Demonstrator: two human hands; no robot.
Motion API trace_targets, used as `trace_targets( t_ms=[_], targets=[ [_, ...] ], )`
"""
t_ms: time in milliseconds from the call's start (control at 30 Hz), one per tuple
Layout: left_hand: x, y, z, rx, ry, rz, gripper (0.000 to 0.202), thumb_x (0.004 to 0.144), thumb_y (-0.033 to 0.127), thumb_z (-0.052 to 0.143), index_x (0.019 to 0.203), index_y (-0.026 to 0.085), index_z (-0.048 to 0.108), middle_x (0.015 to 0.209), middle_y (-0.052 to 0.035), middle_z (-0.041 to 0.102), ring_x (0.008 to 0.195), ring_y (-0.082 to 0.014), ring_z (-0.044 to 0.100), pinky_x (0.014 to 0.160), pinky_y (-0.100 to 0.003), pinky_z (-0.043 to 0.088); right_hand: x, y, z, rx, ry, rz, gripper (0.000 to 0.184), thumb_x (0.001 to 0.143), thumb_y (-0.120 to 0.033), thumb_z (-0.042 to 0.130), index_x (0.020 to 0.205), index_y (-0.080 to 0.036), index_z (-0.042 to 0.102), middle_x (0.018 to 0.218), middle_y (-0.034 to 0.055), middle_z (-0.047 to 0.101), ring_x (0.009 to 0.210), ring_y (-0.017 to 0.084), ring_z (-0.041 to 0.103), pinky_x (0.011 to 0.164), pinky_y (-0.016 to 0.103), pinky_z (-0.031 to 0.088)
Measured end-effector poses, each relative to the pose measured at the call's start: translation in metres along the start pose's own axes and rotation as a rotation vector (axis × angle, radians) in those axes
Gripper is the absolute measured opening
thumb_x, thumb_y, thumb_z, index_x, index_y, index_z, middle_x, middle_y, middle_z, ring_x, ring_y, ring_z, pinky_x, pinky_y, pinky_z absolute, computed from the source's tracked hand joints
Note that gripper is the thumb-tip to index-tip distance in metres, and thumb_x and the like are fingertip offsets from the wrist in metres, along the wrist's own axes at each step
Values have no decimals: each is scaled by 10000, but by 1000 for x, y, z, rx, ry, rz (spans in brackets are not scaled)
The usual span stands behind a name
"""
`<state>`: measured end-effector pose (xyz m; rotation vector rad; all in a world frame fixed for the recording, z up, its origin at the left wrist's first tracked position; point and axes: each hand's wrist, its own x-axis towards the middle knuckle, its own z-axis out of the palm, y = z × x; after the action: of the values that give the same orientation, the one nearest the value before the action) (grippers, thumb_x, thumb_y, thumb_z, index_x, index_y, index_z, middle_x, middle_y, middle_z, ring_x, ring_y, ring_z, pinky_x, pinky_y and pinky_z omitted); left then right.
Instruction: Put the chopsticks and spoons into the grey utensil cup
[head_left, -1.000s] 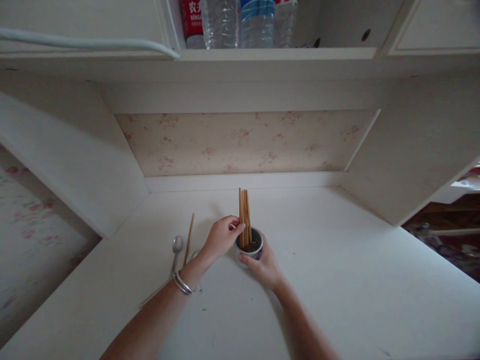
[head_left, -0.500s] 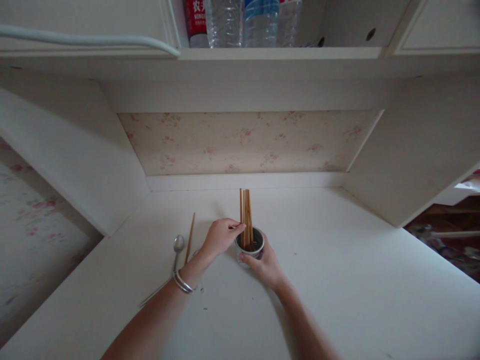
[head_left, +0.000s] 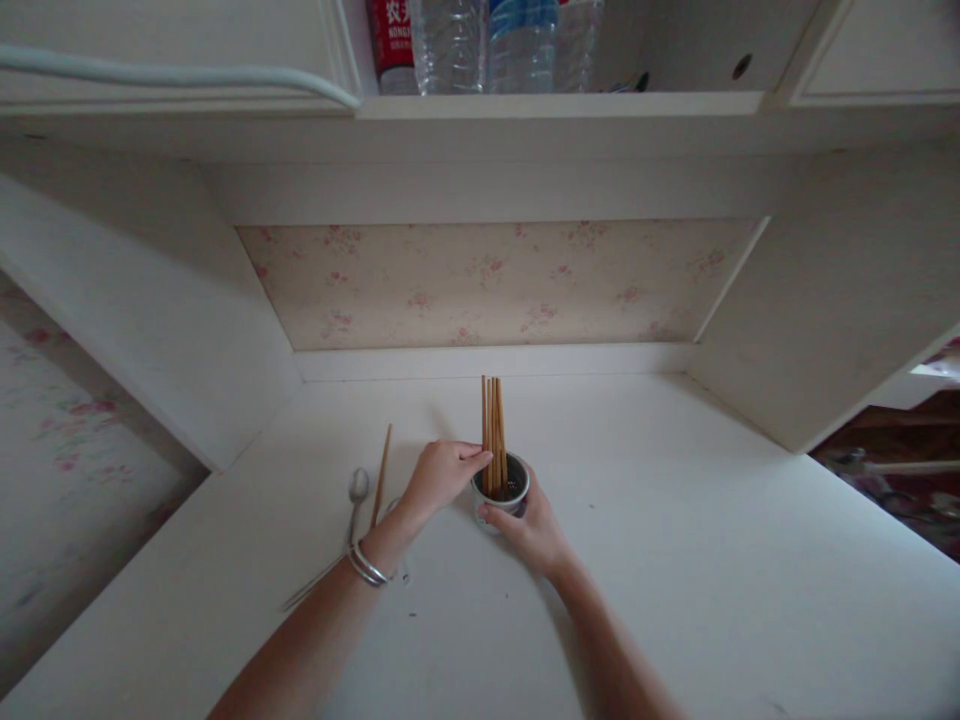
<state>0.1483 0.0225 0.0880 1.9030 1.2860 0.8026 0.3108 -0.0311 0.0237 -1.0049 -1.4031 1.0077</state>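
Observation:
A small round cup (head_left: 512, 493) stands on the white desk (head_left: 675, 560) with several wooden chopsticks (head_left: 493, 425) upright in it. My left hand (head_left: 439, 475), with bangles on its wrist, pinches the chopsticks just above the cup's rim. My right hand (head_left: 529, 532) wraps round the cup from the near side and holds it steady.
A loose chopstick (head_left: 380, 474) and a metal spoon (head_left: 355, 498) lie on the desk left of my left hand. Water bottles (head_left: 484, 45) stand on the shelf above. The desk's side walls (head_left: 150, 320) close in left and right; a floral back panel (head_left: 487, 285) stands behind.
My left hand has slid a little lower along the chopsticks toward the cup's rim. The right hand and cup have stayed put.

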Motion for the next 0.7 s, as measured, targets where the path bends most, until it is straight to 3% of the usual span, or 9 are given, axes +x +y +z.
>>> trace_targets(
  t_ms=[133,267,333,400,467,567,700],
  targets=[
    [-4,1,3,-94,-12,18,398,856,518,552,1031,226,758,1037,-17,756,955,-245,696,849,-311,519,0,-1,0,13,-7,-16,700,715,-332,797,1321,-233,461,1269,86,626,1157,272,587,1028,453,434],
    [-21,-3,16,-341,73,-37,490,900,544,489,1147,174,693,1151,-60,717,1080,-245,650,964,-341,487,0,-4,0,-41,21,-23,708,704,-367,809,1316,-234,479,1262,92,634,1150,286,598,1016,465,451],
    [-33,-5,26,-508,58,-64,573,876,525,558,1315,156,558,1283,-99,641,1179,-250,596,1014,-357,462,0,-4,-1,-63,28,-14,707,711,-380,804,1320,-237,474,1263,93,636,1153,288,602,1012,468,462],
    [-44,-7,39,-644,24,-63,798,794,456,704,1452,169,356,1401,-128,538,1266,-254,528,1053,-361,434,-1,-3,-1,-57,21,-9,716,720,-383,797,1330,-234,453,1245,102,646,1122,286,625,983,462,492],
    [-48,-7,52,-712,32,-39,964,702,353,808,1475,196,255,1429,-137,493,1282,-255,506,1053,-368,433,-1,0,-2,-60,20,-22,735,712,-372,803,1331,-221,436,1225,114,653,1088,283,643,957,454,516],
    [-46,-5,66,-720,110,30,802,663,245,828,1340,188,401,1279,-115,587,1173,-242,572,1009,-382,458,-1,5,-3,-127,20,-60,733,714,-334,795,1331,-201,424,1253,134,628,1121,285,624,984,463,498],
    [-39,-2,72,-670,186,87,647,630,148,822,1199,183,516,1137,-72,636,1082,-216,597,1002,-379,443,-4,10,-7,-156,-32,-99,818,718,-287,773,1404,-204,334,1343,157,556,1215,287,566,1064,480,430]
  ],
)
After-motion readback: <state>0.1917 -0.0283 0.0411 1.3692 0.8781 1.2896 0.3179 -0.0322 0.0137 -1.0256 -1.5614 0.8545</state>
